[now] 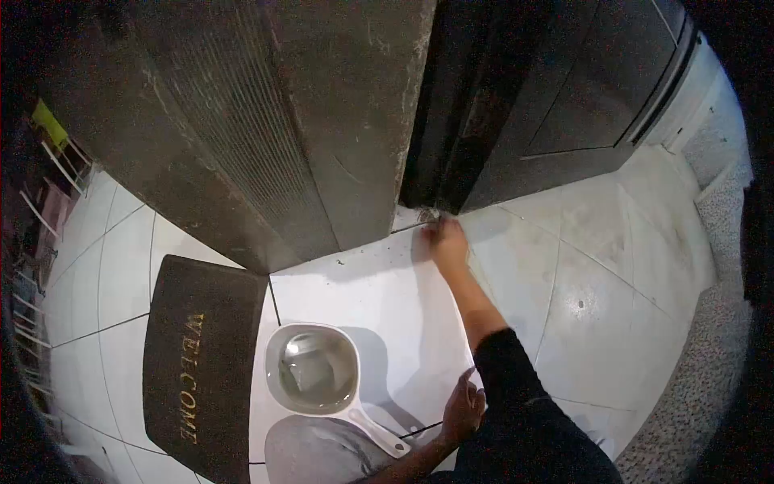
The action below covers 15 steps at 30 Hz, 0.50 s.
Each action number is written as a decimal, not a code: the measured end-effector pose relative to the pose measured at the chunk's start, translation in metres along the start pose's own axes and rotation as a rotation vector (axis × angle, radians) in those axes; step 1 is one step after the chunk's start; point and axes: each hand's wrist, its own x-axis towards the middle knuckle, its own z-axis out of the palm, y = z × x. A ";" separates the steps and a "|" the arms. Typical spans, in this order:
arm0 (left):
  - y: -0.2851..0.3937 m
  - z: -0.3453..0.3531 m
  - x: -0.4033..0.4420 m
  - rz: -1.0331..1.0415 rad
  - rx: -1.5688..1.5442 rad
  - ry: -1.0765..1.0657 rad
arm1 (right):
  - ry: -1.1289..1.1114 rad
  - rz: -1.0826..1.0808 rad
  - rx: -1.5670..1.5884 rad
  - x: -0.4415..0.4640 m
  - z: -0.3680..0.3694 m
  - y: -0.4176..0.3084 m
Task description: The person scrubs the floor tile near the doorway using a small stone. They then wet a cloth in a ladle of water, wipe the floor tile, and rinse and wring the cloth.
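Note:
My right hand (446, 240) reaches out in a black sleeve to the floor at the base of the dark door frame (443, 173). Its fingers are closed at the corner beside the door edge; what they hold is too small and blurred to make out. Close to my right forearm is my left hand (465, 410), low over the white floor tiles, with its fingers loosely bent and apart and nothing visible in it. A white pan (353, 343) with a handle stands left of my left hand, holding clear liquid. Small dark specks lie on the tiles near the door.
A dark open door panel (347, 153) fills the upper middle. Another dark door (580, 89) is at the upper right. A dark WELCOME mat (197, 363) lies at the left. Speckled stone (685, 371) borders the floor at the right. A grey-clad knee (314, 452) shows below the pan.

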 end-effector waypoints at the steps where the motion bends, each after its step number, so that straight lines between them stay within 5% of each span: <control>1: -0.009 0.000 0.001 0.005 0.011 0.002 | -0.020 -0.005 0.001 0.018 0.018 0.006; 7: -0.017 0.006 0.005 0.012 0.034 0.034 | -0.103 -0.222 -0.046 -0.019 -0.014 0.006; 11: -0.017 0.011 0.000 -0.162 0.037 -0.050 | -0.150 -0.287 0.025 -0.038 -0.041 0.003; 13: -0.029 0.014 0.000 0.127 0.217 -0.006 | -0.130 -0.205 0.015 -0.020 -0.022 0.012; 15: -0.010 0.005 0.000 0.102 0.149 0.012 | -0.099 0.084 0.229 0.009 0.013 0.023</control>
